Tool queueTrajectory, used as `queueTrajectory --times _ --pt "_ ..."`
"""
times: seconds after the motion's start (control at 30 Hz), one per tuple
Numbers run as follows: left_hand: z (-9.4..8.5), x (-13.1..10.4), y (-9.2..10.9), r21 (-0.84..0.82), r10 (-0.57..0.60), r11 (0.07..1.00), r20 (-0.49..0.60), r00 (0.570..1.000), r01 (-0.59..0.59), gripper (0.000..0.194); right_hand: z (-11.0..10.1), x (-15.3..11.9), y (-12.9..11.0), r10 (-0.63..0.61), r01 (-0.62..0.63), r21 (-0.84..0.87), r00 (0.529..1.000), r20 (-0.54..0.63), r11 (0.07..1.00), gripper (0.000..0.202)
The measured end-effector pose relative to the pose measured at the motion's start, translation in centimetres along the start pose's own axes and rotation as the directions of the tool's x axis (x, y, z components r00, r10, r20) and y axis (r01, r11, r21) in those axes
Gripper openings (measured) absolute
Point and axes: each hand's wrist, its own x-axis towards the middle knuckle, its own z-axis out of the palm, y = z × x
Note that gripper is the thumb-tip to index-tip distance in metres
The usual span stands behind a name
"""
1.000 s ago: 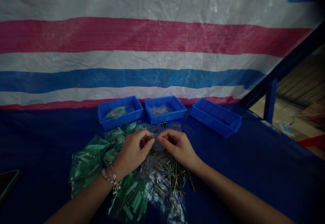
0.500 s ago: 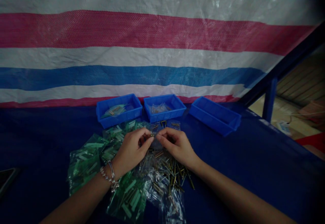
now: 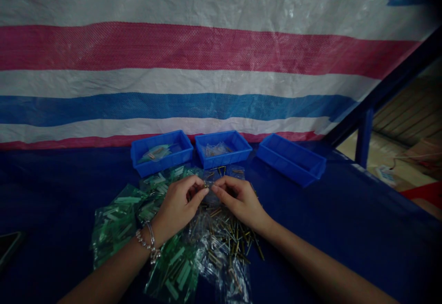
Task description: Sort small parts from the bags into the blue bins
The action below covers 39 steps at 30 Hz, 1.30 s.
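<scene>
My left hand [image 3: 181,203] pinches something small and brassy between thumb and forefinger; its shape is too small to make out. Close to its right, my right hand [image 3: 241,200] has thumb and fingertips pressed together, possibly on clear plastic. Both hands are above a pile of clear bags [image 3: 210,253] and loose brass and silver pins [image 3: 238,237]. Green bags [image 3: 113,221] with pale strips lie under and left of my left hand.
Three blue bins stand behind the hands: the left bin [image 3: 181,153] holds a greenish packet, the middle bin [image 3: 226,159] clear packets, the right bin [image 3: 290,161] nothing visible. A dark flat device [image 3: 10,246] lies at the left edge.
The camera view has shifted slightly. Both hands stay close together with nearly the same finger pose.
</scene>
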Motion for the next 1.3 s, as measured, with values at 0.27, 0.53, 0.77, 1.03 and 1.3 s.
queueTrajectory --times 0.27,0.53,0.77,1.03,1.3 --pt "-0.05 -0.06 0.04 -0.012 -0.017 1.0 0.014 1.0 0.017 0.009 0.08 0.09 -0.03 0.016 -0.016 0.002 1.0 0.004 1.0 0.02" --pt "-0.1 -0.04 0.12 -0.021 -0.022 1.0 0.012 1.0 0.022 0.009 0.04 0.09 0.07 0.015 -0.015 0.006 1.0 0.006 1.0 0.02" --pt "-0.11 0.02 0.12 -0.027 -0.017 0.999 0.018 1.0 0.017 0.01 0.04 0.04 0.18 0.0 0.0 -0.014 1.0 0.017 1.0 0.02" --pt "0.01 0.04 0.09 -0.031 -0.018 0.999 0.034 0.999 0.019 0.01 0.04 0.1 0.13 0.006 -0.005 -0.031 1.0 0.024 1.0 0.018" --pt "0.01 0.04 0.2 -0.006 -0.008 1.0 0.033 0.999 0.008 0.01 0.11 0.04 0.3 0.0 0.001 -0.035 1.0 0.03 0.999 0.018"
